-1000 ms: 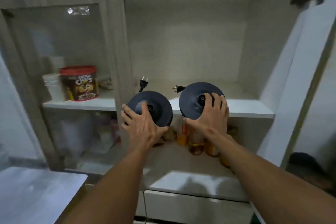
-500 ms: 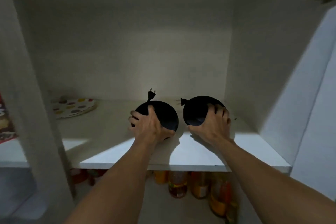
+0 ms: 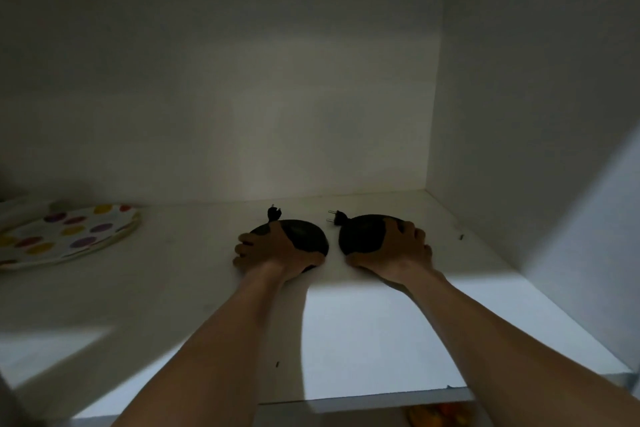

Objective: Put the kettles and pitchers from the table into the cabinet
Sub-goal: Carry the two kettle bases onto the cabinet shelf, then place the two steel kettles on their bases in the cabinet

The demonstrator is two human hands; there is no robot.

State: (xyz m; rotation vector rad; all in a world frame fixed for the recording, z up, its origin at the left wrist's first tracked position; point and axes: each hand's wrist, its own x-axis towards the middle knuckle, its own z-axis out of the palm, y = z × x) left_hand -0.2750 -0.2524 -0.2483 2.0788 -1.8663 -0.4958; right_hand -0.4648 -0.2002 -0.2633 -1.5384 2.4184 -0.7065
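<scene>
Two round black kettle bases lie side by side on the white cabinet shelf (image 3: 381, 340), well inside the cabinet. My left hand (image 3: 266, 250) grips the left kettle base (image 3: 308, 236), whose plug (image 3: 273, 213) sticks up behind it. My right hand (image 3: 401, 250) grips the right kettle base (image 3: 360, 234); its plug (image 3: 337, 217) points left toward the other base. Both bases look flat or nearly flat on the shelf. No kettle or pitcher is in view.
A stack of white plates with coloured dots (image 3: 65, 236) lies at the shelf's far left. The cabinet's back wall (image 3: 277, 97) and right side wall (image 3: 519, 114) close the space. Bottles (image 3: 440, 414) show below the shelf's front edge.
Both hands have carried the bases from the shelf's front edge deeper into the cabinet and lowered them from tilted to nearly flat. The view has moved closer in.
</scene>
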